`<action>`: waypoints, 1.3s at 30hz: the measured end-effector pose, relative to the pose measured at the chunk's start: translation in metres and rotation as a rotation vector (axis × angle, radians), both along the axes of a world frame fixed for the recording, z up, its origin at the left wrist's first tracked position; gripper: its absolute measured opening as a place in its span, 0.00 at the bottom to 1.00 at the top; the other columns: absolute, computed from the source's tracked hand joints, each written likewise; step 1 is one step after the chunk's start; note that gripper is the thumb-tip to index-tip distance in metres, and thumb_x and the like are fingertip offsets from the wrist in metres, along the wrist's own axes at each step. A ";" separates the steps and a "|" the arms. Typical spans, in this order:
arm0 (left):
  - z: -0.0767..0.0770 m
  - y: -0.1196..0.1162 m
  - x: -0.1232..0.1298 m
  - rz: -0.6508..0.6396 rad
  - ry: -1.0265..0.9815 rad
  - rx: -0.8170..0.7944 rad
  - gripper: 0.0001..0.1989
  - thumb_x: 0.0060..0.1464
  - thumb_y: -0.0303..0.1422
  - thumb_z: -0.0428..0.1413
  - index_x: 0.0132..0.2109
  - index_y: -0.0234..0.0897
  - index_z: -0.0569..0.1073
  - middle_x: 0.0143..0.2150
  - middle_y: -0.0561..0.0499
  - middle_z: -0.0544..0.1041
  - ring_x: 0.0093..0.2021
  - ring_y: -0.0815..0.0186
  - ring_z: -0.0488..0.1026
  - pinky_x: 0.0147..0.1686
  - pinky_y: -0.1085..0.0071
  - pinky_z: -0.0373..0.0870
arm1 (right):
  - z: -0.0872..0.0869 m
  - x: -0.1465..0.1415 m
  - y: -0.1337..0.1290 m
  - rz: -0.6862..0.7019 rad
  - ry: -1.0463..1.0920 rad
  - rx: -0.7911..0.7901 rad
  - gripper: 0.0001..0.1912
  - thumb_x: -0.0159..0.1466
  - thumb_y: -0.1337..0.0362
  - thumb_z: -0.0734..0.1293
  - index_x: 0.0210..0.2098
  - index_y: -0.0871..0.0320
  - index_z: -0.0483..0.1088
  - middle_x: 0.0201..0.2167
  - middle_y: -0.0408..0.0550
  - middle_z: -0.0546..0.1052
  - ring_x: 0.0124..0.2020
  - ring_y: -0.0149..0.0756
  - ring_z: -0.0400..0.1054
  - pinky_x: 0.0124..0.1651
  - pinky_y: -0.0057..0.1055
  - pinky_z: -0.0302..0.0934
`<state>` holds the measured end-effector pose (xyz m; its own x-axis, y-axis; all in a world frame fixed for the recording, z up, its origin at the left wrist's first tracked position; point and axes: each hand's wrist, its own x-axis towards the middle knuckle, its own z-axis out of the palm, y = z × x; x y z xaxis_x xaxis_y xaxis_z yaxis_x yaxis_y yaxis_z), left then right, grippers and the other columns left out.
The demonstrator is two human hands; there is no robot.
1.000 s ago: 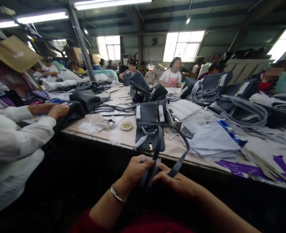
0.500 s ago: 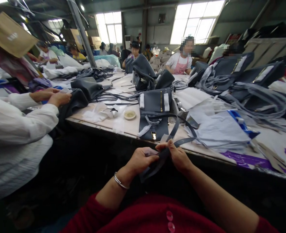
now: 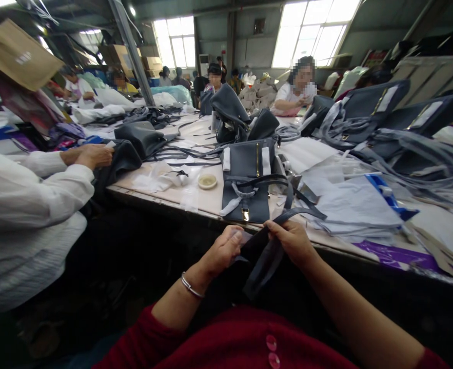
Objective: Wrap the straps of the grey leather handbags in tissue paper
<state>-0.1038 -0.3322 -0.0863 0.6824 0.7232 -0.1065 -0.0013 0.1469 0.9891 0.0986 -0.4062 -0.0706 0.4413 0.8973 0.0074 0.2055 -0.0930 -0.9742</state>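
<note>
My left hand [image 3: 224,251] is closed, pinching a piece of thin translucent wrapping [image 3: 245,237] in front of the table edge. My right hand [image 3: 293,243] grips a dark blue-grey bag strap [image 3: 288,200] between thumb and fingers. One length of the strap hangs below my right hand with pale see-through wrap around it, and another loops up over the table. Just beyond my hands lies a dark blue-grey bag [image 3: 245,156] with a gold zip, a gold clasp [image 3: 245,214] and white-wrapped parts.
A round cream dish [image 3: 207,181] sits left of the bag. White sheets [image 3: 349,205] and a blue object [image 3: 391,197] lie to the right. More dark bags [image 3: 372,105] and wrapped straps are piled behind. At left, a co-worker's white sleeve [image 3: 57,187] reaches over the table.
My hands have moved apart, the left with the wrapping and the right with the strap. More wrapped strap now hangs below my right hand. A person across the table has raised an arm.
</note>
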 end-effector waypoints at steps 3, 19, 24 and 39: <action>-0.006 0.003 0.001 0.013 -0.001 -0.020 0.24 0.58 0.52 0.52 0.40 0.32 0.73 0.22 0.57 0.65 0.20 0.75 0.57 0.21 0.77 0.55 | 0.004 0.010 -0.001 -0.062 0.076 0.056 0.23 0.57 0.46 0.71 0.27 0.62 0.74 0.19 0.45 0.73 0.21 0.32 0.65 0.23 0.28 0.59; 0.008 0.001 0.005 0.118 0.143 0.235 0.13 0.52 0.40 0.62 0.30 0.33 0.81 0.32 0.47 0.77 0.35 0.64 0.73 0.38 0.69 0.67 | 0.039 -0.002 -0.010 0.010 0.012 0.177 0.17 0.60 0.51 0.70 0.30 0.61 0.76 0.21 0.44 0.73 0.23 0.32 0.66 0.27 0.28 0.60; 0.012 -0.001 0.006 0.114 0.183 0.243 0.14 0.51 0.41 0.62 0.28 0.33 0.80 0.29 0.49 0.75 0.32 0.66 0.71 0.35 0.71 0.65 | 0.044 -0.005 -0.011 0.029 -0.040 0.179 0.17 0.61 0.51 0.69 0.29 0.61 0.75 0.21 0.44 0.72 0.23 0.31 0.66 0.27 0.27 0.60; 0.010 -0.001 0.002 0.013 0.172 0.325 0.12 0.53 0.41 0.60 0.34 0.35 0.82 0.33 0.49 0.76 0.35 0.65 0.72 0.37 0.71 0.66 | 0.038 -0.004 -0.009 0.144 -0.219 0.147 0.15 0.64 0.54 0.67 0.30 0.59 0.77 0.22 0.44 0.73 0.26 0.34 0.67 0.31 0.30 0.61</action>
